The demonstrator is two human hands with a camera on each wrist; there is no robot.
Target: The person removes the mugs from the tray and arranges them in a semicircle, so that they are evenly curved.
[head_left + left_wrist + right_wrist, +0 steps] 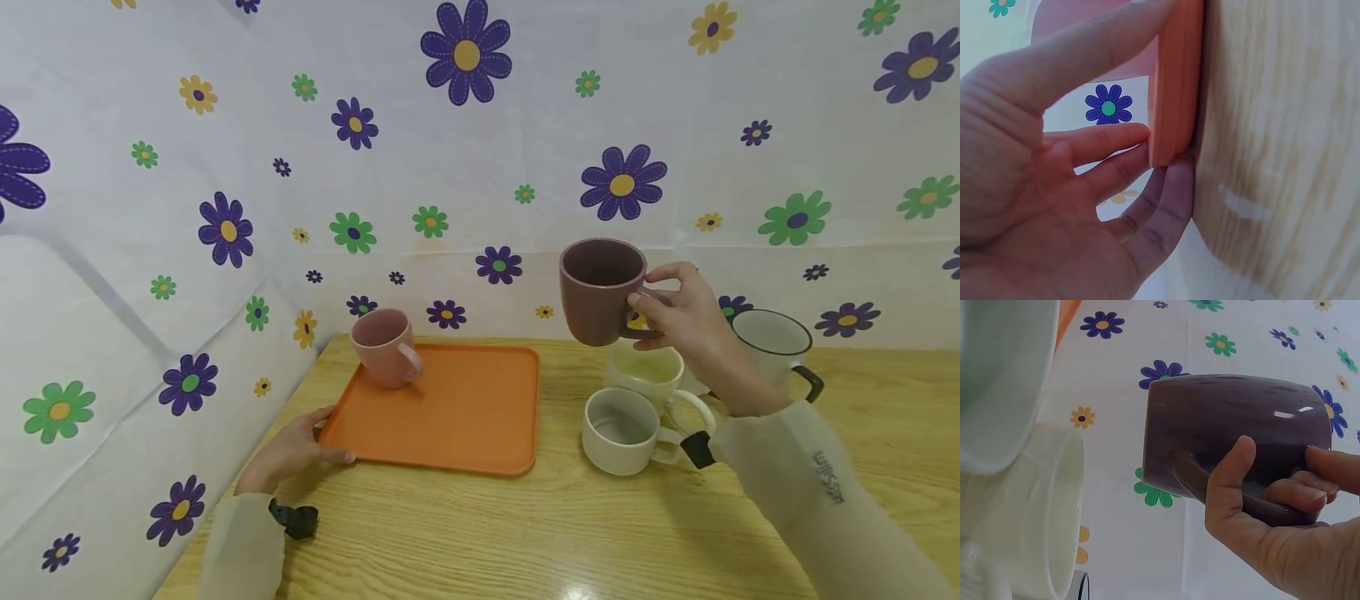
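Note:
My right hand [690, 325] holds a dark brown mug [592, 308] by its handle, raised above the back edge of the table and nearly upright. In the right wrist view the fingers curl through and around the handle of the same mug [1235, 419]. My left hand [292, 450] grips the near left corner of an orange tray [465, 408], thumb at the front edge and fingers along the left side. Close up, the left wrist view has fingertips against the tray's rim [1175, 94]. A pink mug [381, 354] stands upright on the tray's back left corner.
Right of the tray stand a white mug [618, 454] and, behind it, a pale yellow mug [652, 383]. A white mug with a black rim and handle [776, 342] sits farther right, partly behind my right arm. Flower-printed cloth [525, 125] hangs behind the wooden table [450, 533].

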